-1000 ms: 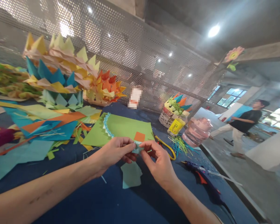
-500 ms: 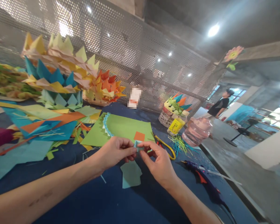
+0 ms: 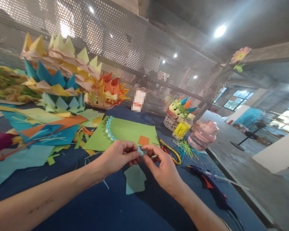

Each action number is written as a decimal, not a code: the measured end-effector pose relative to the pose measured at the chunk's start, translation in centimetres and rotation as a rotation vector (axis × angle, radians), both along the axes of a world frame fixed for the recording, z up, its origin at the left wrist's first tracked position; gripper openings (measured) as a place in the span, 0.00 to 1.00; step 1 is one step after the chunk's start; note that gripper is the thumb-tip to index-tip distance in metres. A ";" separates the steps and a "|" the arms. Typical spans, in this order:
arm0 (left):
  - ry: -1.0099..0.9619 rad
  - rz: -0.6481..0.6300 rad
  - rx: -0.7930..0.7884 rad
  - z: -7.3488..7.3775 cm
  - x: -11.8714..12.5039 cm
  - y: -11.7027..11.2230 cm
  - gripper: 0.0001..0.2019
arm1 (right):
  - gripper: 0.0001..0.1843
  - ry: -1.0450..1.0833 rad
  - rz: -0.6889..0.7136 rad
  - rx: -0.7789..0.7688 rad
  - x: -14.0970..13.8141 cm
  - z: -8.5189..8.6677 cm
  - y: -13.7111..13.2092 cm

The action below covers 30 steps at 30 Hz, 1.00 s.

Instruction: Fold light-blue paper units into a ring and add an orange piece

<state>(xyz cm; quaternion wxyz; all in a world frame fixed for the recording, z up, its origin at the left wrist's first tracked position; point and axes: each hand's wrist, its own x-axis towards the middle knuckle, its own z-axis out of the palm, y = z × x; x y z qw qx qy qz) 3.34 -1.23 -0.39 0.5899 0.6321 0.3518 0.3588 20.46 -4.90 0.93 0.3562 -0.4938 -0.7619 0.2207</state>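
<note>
Between my fingertips is a small piece of light blue paper (image 3: 141, 150), partly folded and mostly covered by the fingers. My left hand (image 3: 120, 156) pinches its left side, while my right hand (image 3: 161, 162) grips the right side between thumb and forefinger. Below them on the table lie several light blue paper squares (image 3: 135, 180), loosely stacked. Just beyond my hands is a green sheet (image 3: 130, 128) with an orange paper square (image 3: 143, 140) on it. A curved chain of folded blue paper (image 3: 109, 127) rests on the sheet's left part.
Yellow-handled scissors (image 3: 175, 154) and a dark glue gun (image 3: 209, 183) lie to the right. A yellow-labelled bottle (image 3: 181, 129) and a pink water bottle (image 3: 202, 136) stand behind. Paper scraps (image 3: 48, 131) and folded-paper crowns (image 3: 62, 77) fill the left. Paper strips (image 3: 186, 148) lie nearby.
The blue paper has changed shape slightly between my fingers, now looking more pointed at the top. My hands have barely moved. A person in the right background is out of view now.
</note>
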 end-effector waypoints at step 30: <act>-0.080 -0.074 -0.096 0.2 0.0 -0.5 0.08 | 0.02 0.130 -0.083 0.104 -0.4 -0.3 -0.1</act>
